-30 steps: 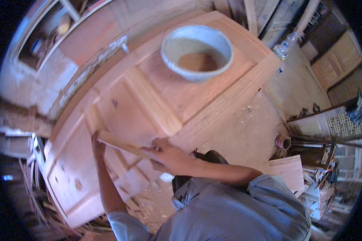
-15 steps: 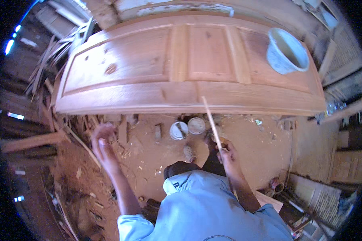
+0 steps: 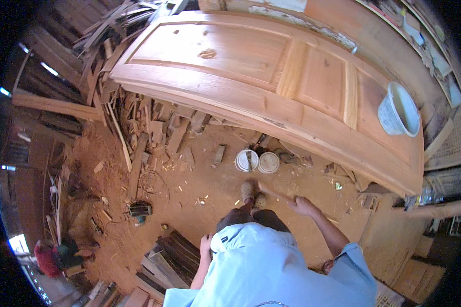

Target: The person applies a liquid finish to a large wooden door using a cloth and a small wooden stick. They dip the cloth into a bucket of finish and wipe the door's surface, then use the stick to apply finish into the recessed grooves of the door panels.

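Observation:
A thin, pale wooden stick (image 3: 275, 193) crosses my right hand (image 3: 304, 206), whose fingers are closed around it. It is held low over the dirt floor, well apart from the large panelled wooden door (image 3: 235, 84) lying raised in front of me. My left hand (image 3: 206, 242) is down at my side against the hem of my light blue shirt, its fingers mostly hidden. On the door's right end stands a bluish-white plastic bucket (image 3: 389, 113), smeared on the outside.
Two lidded tubs (image 3: 268, 162) stand on the floor below the door, a dark flat tool on one. Wood offcuts (image 3: 179, 134) lie under the door. A power tool (image 3: 140, 210) and stacked boards (image 3: 171, 258) are at left. A person in red (image 3: 48, 260) is at far left.
My left hand has dropped from near the door to my side. My right hand has lowered the stick away from the door. The view has turned, so the door now slants down to the right.

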Available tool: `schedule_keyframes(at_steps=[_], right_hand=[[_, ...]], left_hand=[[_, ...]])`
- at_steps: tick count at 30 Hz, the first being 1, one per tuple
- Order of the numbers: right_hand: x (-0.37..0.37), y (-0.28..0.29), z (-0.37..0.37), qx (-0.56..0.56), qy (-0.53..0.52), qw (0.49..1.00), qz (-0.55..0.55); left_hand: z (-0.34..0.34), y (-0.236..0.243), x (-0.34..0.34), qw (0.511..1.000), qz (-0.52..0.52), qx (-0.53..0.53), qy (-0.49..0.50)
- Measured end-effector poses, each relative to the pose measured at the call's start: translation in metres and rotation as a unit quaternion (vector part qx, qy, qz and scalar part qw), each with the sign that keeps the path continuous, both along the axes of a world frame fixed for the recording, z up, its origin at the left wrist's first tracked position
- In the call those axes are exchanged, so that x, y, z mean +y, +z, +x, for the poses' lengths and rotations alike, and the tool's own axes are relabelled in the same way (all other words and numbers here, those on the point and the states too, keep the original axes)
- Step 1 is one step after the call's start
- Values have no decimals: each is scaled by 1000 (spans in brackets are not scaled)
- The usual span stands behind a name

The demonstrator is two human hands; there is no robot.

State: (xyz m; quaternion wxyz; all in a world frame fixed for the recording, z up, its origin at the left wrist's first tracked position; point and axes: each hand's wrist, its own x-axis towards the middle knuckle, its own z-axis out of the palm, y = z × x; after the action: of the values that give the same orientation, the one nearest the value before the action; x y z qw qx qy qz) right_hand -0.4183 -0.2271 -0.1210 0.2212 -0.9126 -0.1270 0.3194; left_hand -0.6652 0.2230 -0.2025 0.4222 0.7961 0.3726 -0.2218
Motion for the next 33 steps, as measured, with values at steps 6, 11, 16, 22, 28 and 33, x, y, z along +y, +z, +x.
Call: schedule_keyframes(at_steps=[6, 11, 16, 22, 28, 33], right_hand=[[-28, -75, -78, -128, -164, 975, -78], [65, -54, -103, -165, -424, 877, 153], [150, 4, -74, -82, -178, 974, 116], [250, 37, 0, -34, -72, 991, 108], [427, 119, 82, 3, 45, 992, 114], [505, 150, 127, -100, 76, 974, 187]], left_hand=[[51, 63, 16, 996, 44, -76, -10], [90, 51, 5, 997, 15, -72, 24], [164, 112, -13, 962, -23, -44, -270], [232, 144, 13, 906, -304, -261, -137], [315, 174, 151, 961, -121, -233, 83], [352, 214, 244, 916, -219, -269, 202]])
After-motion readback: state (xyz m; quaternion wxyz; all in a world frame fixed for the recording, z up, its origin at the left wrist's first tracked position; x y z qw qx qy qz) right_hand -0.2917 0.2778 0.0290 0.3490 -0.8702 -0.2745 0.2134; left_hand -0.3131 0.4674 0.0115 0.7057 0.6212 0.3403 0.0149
